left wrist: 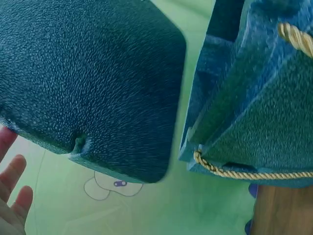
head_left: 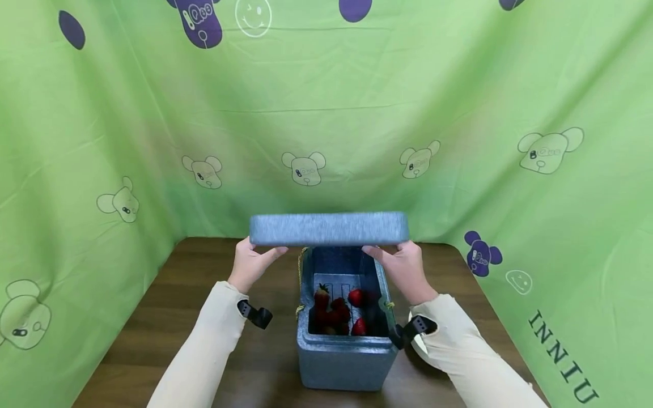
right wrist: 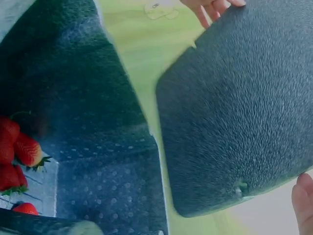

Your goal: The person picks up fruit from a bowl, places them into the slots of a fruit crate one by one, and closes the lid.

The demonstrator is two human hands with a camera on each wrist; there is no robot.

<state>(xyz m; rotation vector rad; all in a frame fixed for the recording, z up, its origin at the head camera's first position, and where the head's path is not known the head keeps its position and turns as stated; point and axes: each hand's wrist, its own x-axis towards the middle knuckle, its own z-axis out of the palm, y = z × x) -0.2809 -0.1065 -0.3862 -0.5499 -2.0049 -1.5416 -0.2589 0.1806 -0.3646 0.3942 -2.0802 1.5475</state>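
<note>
A blue-grey foam lid (head_left: 329,228) is held up over the far end of an open foam box (head_left: 347,362) of the same colour. At its left end my left hand (head_left: 255,264) grips it, thumb near the lower edge. My right hand (head_left: 405,271) grips the opposite end in the same way. Inside the box lie several red strawberries (head_left: 336,311), gathered toward the near end. In the right wrist view, the lid's pebbled face (right wrist: 239,112) stands apart from the box wall (right wrist: 88,88). Twisted rope (left wrist: 274,175) runs along the box's outer side.
The box stands on a dark wooden table (head_left: 199,317). A round white dish (head_left: 419,345) is partly hidden under my right forearm. Green cloth (head_left: 326,102) with printed bear heads hangs behind the table and at both sides.
</note>
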